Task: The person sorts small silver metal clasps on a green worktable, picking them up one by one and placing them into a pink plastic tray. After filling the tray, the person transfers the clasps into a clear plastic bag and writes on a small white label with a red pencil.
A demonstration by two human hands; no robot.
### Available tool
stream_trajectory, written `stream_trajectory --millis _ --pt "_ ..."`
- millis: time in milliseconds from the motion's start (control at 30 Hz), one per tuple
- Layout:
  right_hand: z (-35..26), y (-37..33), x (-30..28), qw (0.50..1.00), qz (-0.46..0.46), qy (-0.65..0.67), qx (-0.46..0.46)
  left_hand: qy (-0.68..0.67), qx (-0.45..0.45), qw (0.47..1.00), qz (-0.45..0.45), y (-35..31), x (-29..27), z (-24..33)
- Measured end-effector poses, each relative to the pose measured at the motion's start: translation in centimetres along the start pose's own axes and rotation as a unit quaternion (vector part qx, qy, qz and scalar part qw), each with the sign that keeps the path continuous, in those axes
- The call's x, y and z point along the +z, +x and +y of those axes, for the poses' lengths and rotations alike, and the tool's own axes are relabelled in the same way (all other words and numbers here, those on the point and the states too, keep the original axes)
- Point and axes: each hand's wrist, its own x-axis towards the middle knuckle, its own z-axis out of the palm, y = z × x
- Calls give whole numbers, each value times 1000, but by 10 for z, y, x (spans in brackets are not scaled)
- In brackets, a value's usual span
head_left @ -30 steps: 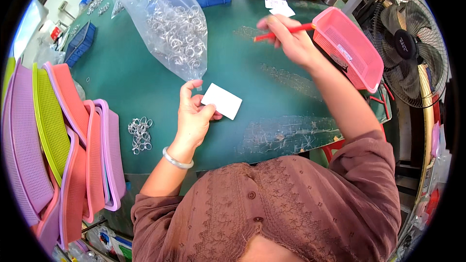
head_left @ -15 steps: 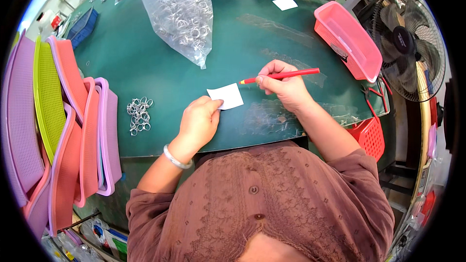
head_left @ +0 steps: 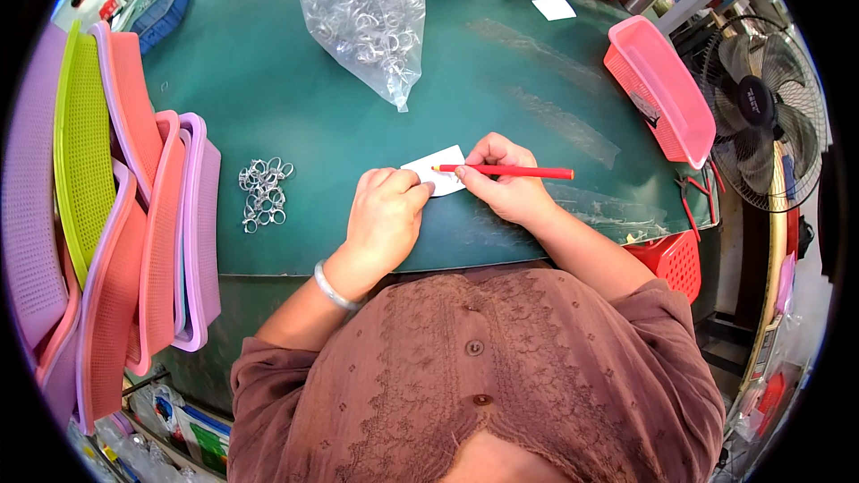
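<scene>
A small white slip of paper (head_left: 445,156) lies on the green tabletop in front of me. My left hand (head_left: 385,216), fingers curled, holds the slip by its lower left edge, with the thumb on it. In my right hand (head_left: 516,195) a red pen (head_left: 541,172) is pinched between thumb and fingers. Its yellowish tip points left and is over the slip, seemingly touching it. Any mark under the tip is too small to make out. To the left of my hands sits a small pile of silver metal rings (head_left: 265,194).
A clear bag of similar metal rings (head_left: 367,22) lies beyond my hands. Stacked purple, green and pink baskets (head_left: 157,241) stand at the left. A pink basket (head_left: 667,94), red-handled pliers (head_left: 689,201), a red basket (head_left: 676,264) and a fan (head_left: 756,103) are at the right.
My right hand has moved left, bringing the pen tip from beside the slip to over it. The left hand's fingers have curled more over the slip's edge. The whole view has shifted slightly.
</scene>
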Motion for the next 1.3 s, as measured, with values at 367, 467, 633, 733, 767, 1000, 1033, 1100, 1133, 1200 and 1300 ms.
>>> stream_trajectory --millis 367,467,633,733,767,1000,1033,1100,1133,1200,1300 --pt "-3 0 4 997 -16 -71 -15 15 23 1000 -13 -2 -1 -4" --pt "-3 0 4 996 -12 -83 -19 17 17 999 -26 -2 -2 -5" --pt "-4 1 4 996 -5 -90 -22 14 21 999 -24 -2 -2 -5" --pt "-4 1 5 996 -2 -87 -19 16 19 999 -27 -2 -2 -5" --pt "-3 1 4 996 -2 -86 -21 18 18 999 -28 -2 -2 -5" --pt "-1 -1 2 996 1 -86 -31 24 21 999 -30 -2 -2 -4" --pt "0 -1 2 997 -6 -74 -33 25 23 999 -28 -2 -2 -5" --pt "3 -2 2 998 -18 -50 -39 26 24 999 -27 -2 -2 -5" --pt "5 -2 2 998 -5 -51 -42 27 23 999 -28 -2 -2 -4" --pt "8 -1 1 997 22 -53 -51 28 22 999 -28 -2 -2 -4" --pt "8 1 1 997 41 -49 -42 29 22 999 -27 -2 -2 -4"
